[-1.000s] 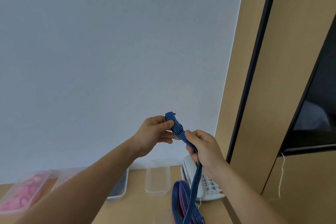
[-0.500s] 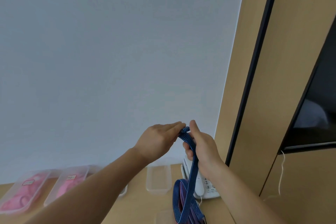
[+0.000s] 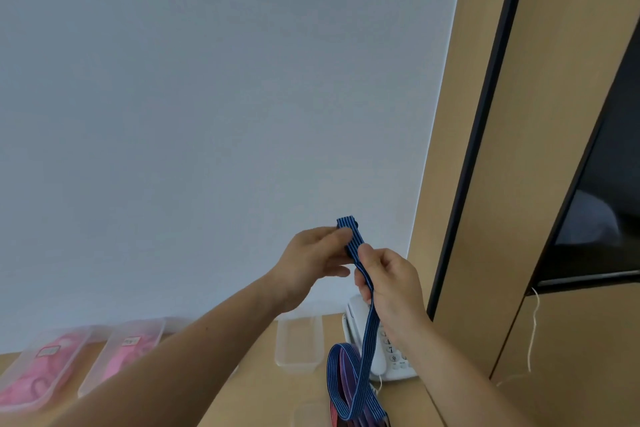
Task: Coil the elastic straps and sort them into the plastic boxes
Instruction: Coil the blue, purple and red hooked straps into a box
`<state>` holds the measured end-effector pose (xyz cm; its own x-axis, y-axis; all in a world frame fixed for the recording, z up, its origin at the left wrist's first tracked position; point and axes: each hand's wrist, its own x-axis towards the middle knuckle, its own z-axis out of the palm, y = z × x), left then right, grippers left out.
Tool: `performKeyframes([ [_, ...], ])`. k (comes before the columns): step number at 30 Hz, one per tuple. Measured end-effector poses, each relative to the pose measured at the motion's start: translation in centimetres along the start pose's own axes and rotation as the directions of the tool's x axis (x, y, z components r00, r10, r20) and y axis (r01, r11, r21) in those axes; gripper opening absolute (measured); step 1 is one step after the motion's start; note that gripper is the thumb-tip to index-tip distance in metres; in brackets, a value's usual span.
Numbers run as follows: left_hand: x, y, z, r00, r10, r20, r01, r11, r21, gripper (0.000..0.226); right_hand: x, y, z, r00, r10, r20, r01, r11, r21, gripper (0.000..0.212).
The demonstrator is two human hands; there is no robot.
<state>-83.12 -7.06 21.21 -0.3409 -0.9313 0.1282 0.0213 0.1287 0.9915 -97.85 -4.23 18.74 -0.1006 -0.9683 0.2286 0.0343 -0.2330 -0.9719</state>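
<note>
head view spotter: you've got the blue strap [image 3: 367,340] up in the air, not coiled yet. your left hand [image 3: 311,260] pinches its top end between thumb and fingers. your right hand [image 3: 391,284] is curled round it just below. the rest hangs down to the desk [image 3: 263,399] in a loose loop in front of the phone [image 3: 360,319].

second spotter: so you're at the start of this coil, i'd say. the far-left box [image 3: 74,360] and the box beside it [image 3: 152,326] each hold pink straps [image 3: 31,378], so that part of the sort looks done.

head view spotter: what's left for you is to wind this one and box it, then do the red strap [image 3: 343,378] lying under the loop. the clear box [image 3: 298,343] near the phone holds nothing i can see. which box you mean for blue, i can't tell.

second spotter: half a second ago your left fingers lay flat over the end and hid it; now the end stands clear above them. your right hand has slid a little lower on the strap, and its thumb is no longer up beside the end. a second ago the pose was much like now. the hanging loop has hardly shifted.
</note>
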Motion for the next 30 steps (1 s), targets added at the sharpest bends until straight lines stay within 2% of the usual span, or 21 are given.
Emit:
performKeyframes([
  [5, 0.2, -0.2, 0.3, 0.994, -0.011, -0.110, 0.001, 0.996, -0.093, 0.024, -0.3, 0.1, -0.1, 1.000, 0.012, -0.026, -0.013, 0.998, -0.067, 0.042],
  [7, -0.1, -0.3, 0.4, 0.993, 0.020, -0.118, -0.027, 0.998, -0.055, 0.024, -0.3, 0.3, -0.2, 0.999, 0.030, -0.028, -0.033, 0.993, -0.114, 0.045],
  [10, -0.1, -0.3, 0.5, 0.981, 0.134, -0.142, -0.111, 0.981, 0.158, 0.021, -0.5, 0.8, -0.4, 0.996, 0.086, -0.008, -0.086, 0.987, -0.136, 0.048],
  [13, 0.0, -0.5, 0.1, 0.937, 0.274, -0.217, -0.160, 0.887, 0.433, 0.015, -0.6, 1.0, -0.6, 0.991, 0.127, 0.046, -0.121, 0.987, -0.109, 0.049],
  [16, -0.4, -1.2, -0.1, 0.887, 0.438, -0.148, -0.239, 0.710, 0.663, 0.016, -0.7, 0.7, -0.5, 0.988, 0.140, 0.068, -0.135, 0.988, -0.070, 0.047],
  [19, -0.8, -2.3, -0.1, 0.808, 0.589, 0.006, -0.320, 0.431, 0.844, 0.017, -0.7, 0.2, -0.2, 0.986, 0.140, 0.088, -0.140, 0.990, -0.010, 0.056],
  [22, -1.2, -2.3, -0.2, 0.665, 0.721, 0.195, -0.422, 0.147, 0.895, 0.019, -0.7, -0.2, -0.3, 0.986, 0.142, 0.089, -0.145, 0.989, 0.028, 0.063],
  [24, -1.3, -2.1, -0.4, 0.583, 0.751, 0.310, -0.462, -0.008, 0.887, 0.019, -0.7, -0.2, -0.3, 0.985, 0.140, 0.097, -0.143, 0.990, 0.021, 0.062],
  [27, -1.1, -1.9, -0.6, 0.575, 0.719, 0.390, -0.435, -0.135, 0.890, 0.026, -0.7, -0.1, -0.1, 0.985, 0.140, 0.098, -0.143, 0.990, 0.018, 0.057],
  [30, -0.9, -1.8, -0.8, 0.568, 0.699, 0.434, -0.388, -0.238, 0.890, 0.024, -0.9, -0.1, 0.0, 0.988, 0.123, 0.095, -0.127, 0.991, 0.036, 0.047],
])
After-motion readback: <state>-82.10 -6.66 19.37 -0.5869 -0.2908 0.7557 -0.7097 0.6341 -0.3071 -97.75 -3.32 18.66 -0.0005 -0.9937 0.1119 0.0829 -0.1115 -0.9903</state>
